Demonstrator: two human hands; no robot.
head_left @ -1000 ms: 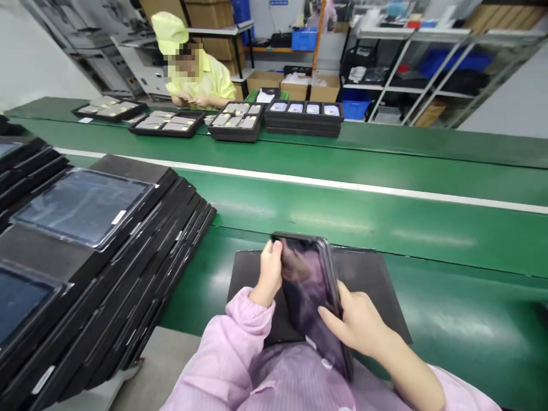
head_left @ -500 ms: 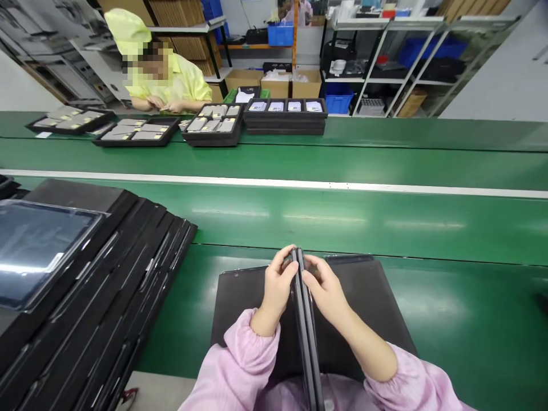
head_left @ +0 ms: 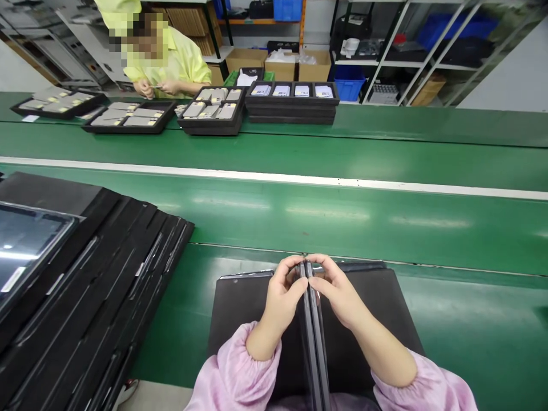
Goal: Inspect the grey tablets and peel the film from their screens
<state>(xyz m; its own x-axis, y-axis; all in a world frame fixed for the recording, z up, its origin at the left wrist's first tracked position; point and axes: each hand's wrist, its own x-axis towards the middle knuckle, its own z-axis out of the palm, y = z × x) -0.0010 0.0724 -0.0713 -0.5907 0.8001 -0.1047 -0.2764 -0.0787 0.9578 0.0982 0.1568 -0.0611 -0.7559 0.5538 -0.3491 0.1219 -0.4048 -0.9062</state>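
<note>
I hold a thin dark tablet-like panel (head_left: 314, 342) on edge, its narrow side facing me. My left hand (head_left: 283, 299) pinches its far end from the left. My right hand (head_left: 336, 294) pinches the same end from the right, fingers curled over the top. Both wear pink sleeves. Under the panel lies a black mat (head_left: 240, 308) on the green bench.
Fanned stack of black trays (head_left: 98, 285) with a screen on top fills the left. A green conveyor belt (head_left: 342, 220) with a white stripe runs across. Beyond it, a person in yellow (head_left: 171, 60) works at black trays of small parts (head_left: 293, 103). Shelving stands behind.
The panel went from tilted with its glossy face showing to standing on edge. My right hand slid from its side up to the far end beside my left. The view has shifted slightly.
</note>
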